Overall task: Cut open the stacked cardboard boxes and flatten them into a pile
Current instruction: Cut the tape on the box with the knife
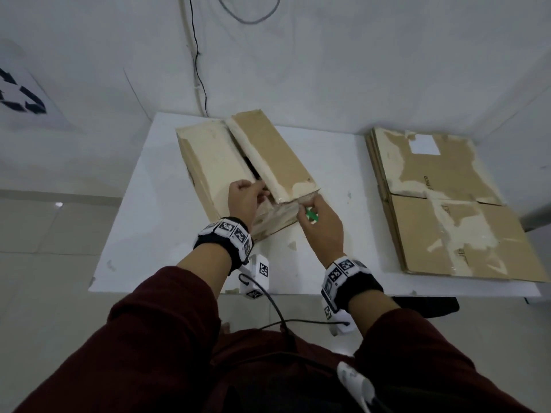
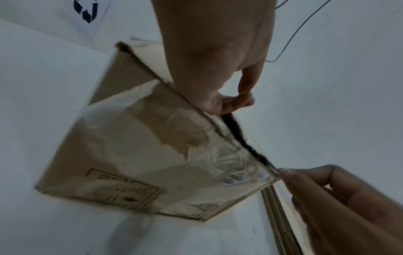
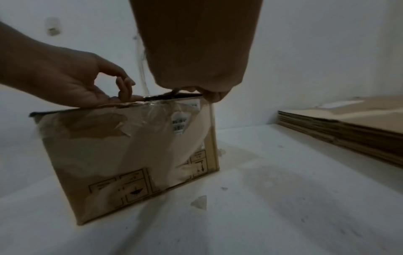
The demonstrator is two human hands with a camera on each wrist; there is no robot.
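Observation:
A worn cardboard box stands on the white table, its top seam split into a dark gap down the middle. My left hand pinches the near edge of the left top flap at that gap. My right hand grips a green cutter at the box's near right top corner, where clear tape covers the end face. The blade is hidden by my fingers. In the right wrist view the left hand rests along the top edge of the box.
A pile of flattened boxes lies on the right of the table, also seen as a pile in the right wrist view. Small tape scraps lie on the table near the box. A wall with a hanging cable is behind.

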